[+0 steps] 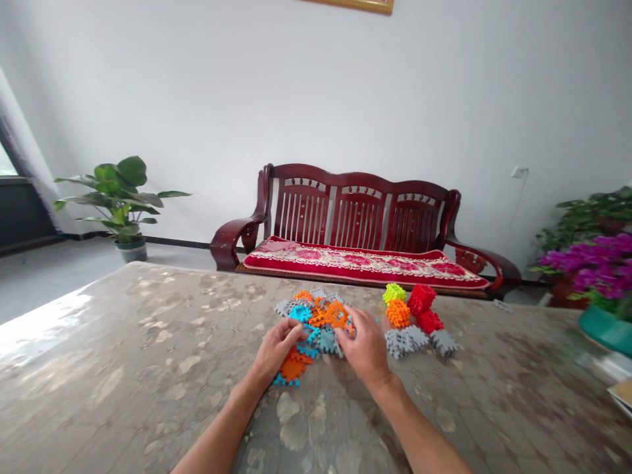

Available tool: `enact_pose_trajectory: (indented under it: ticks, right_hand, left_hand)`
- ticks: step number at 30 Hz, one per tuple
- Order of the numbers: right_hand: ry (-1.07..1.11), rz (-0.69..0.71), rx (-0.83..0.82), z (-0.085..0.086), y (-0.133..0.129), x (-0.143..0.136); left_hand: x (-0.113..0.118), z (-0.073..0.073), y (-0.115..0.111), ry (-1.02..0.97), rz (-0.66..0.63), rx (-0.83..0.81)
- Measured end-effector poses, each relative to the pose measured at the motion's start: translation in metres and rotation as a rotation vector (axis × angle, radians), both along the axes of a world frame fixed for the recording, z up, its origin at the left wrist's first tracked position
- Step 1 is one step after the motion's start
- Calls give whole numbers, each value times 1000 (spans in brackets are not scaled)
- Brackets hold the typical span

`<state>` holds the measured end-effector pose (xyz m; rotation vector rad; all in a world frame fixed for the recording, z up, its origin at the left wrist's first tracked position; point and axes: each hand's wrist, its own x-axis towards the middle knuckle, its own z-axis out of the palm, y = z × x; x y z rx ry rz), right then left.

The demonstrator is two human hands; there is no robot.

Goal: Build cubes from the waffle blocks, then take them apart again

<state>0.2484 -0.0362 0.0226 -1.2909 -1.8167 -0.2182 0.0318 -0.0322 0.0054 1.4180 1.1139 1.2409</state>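
Observation:
A pile of flat toothed pieces in orange, blue and grey lies on the patterned table (197,368). My left hand (281,345) is at the pile's left side, thumb and fingers pinched together near a bright blue piece (299,313); what they hold, if anything, is too small to make out. Over the pile's right side, my right hand (364,342) has its thumb and fingers around the edge of an orange piece (336,315). Below my left hand lies another orange piece (292,368), with blue teeth showing beside it.
Right of the pile stand a yellow-green block (394,293), an orange block (397,313), red blocks (421,299) and grey pieces (405,342). Purple flowers (600,263) in a teal pot (606,328) are at the far right. A wooden bench (358,210) stands behind the table.

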Motion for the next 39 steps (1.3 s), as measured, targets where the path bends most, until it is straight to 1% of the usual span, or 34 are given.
enact_pose_trajectory:
  ticks: [2, 5, 7, 9, 12, 15, 19, 23, 29, 31, 33, 35, 37, 39]
  right_hand:
    - [32, -153, 8, 10, 14, 33]
    - [-18, -413, -56, 21, 31, 86]
    - [-44, -540, -137, 25, 38, 113]
    - [-78, -610, -214, 27, 42, 129]
    - [-131, -636, -273, 24, 45, 137]
    - [-164, -648, -279, 18, 47, 137]
    - [-172, -669, -290, 12, 48, 137]
    - [-146, -705, -328, 11, 49, 137]
    - [-153, -708, -362, 7, 46, 140]
    - [-146, -700, -329, 7, 46, 140]
    - [-136, -659, -267, 6, 46, 138]
    - [-120, -558, -197, 6, 47, 132]
    - [-98, -395, -149, 6, 47, 118]
    - [-77, -218, -135, 5, 44, 98]
  left_hand:
    - [-8, -2, 3, 123, 110, 66]
    - [-18, -11, 11, 304, 238, 86]
    - [-22, -19, 15, 408, 266, 84]
    - [-24, -23, 17, 482, 251, 84]
    - [-24, -24, 17, 524, 216, 82]
    - [-24, -23, 16, 502, 209, 81]
    - [-25, -24, 17, 447, 252, 83]
    - [-26, -25, 17, 442, 273, 87]
    - [-24, -22, 16, 448, 274, 81]
    - [-23, -20, 15, 442, 300, 83]
    - [-23, -19, 15, 438, 332, 80]
    - [-23, -19, 15, 431, 359, 74]
    - [-23, -18, 15, 421, 382, 69]
    - [-23, -18, 15, 407, 400, 68]
